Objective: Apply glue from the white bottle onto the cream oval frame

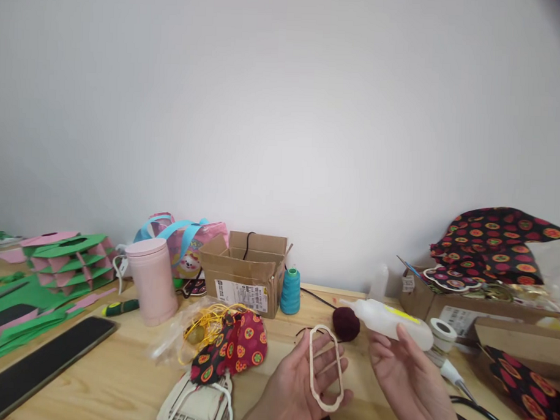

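Observation:
My left hand [301, 385] holds up a pale wooden frame ring [325, 368], an elongated loop pinched between thumb and fingers. My right hand [405, 377] grips a white squeeze bottle [390, 319] with a yellow label, its nozzle pointing left toward the ring. Just behind the ring a dark red ball of yarn [346, 323] lies on the wooden table [118, 376]. Below my left hand, red and black patterned fabric pieces [238, 346] rest on a stack of pale cut-out wooden frames [197, 406].
A pink cylindrical cup [152, 281], open cardboard box [245, 273], teal thread spool [290, 291], pink bag [187, 243] and yellow cord in plastic [202, 327] stand behind. Green and pink paper forms [64, 257] lie left, a black strip [40, 364] near them. Boxes with patterned fabric [494, 242] fill the right.

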Demonstrator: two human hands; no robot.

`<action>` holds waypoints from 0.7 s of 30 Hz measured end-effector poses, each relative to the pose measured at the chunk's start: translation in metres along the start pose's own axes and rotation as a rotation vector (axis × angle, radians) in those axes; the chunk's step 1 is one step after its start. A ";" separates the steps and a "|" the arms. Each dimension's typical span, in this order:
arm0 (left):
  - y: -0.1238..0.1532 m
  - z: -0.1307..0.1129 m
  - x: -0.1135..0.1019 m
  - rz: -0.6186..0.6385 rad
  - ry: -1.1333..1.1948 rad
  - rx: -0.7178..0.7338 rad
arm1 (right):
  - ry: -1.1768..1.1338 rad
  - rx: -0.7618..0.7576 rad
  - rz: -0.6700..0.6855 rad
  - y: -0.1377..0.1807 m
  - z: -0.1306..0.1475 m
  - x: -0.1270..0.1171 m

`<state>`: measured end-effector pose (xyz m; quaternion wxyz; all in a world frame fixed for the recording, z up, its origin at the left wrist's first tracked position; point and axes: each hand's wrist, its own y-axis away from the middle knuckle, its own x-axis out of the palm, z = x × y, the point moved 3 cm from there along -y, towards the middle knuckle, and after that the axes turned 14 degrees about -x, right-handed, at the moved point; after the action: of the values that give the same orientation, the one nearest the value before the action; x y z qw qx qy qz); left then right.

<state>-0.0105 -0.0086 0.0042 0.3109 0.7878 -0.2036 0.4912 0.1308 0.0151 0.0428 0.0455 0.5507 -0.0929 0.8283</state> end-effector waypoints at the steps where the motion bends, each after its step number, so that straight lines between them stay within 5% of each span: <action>1: 0.001 0.001 0.001 0.006 -0.006 -0.007 | 0.074 -0.050 0.026 0.001 0.002 0.001; 6: 0.003 0.004 0.007 0.027 -0.034 -0.043 | 0.803 -0.387 0.171 0.010 0.015 0.011; 9: 0.003 0.005 0.007 0.074 -0.025 -0.090 | 1.024 -0.494 0.171 0.015 0.018 0.014; 13: 0.002 0.007 0.003 0.095 -0.021 -0.187 | 0.864 -0.442 0.078 0.012 0.013 0.010; 17: -0.001 0.007 -0.001 0.045 -0.029 -0.168 | 0.599 -0.335 0.140 0.002 0.006 0.006; 21: -0.001 0.006 -0.002 -0.064 -0.045 -0.105 | 0.755 -0.328 0.101 0.001 0.007 0.000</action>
<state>-0.0064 -0.0121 0.0002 0.3626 0.7873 -0.2106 0.4520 0.1375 0.0130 0.0451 0.1227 0.1883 -0.2272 0.9475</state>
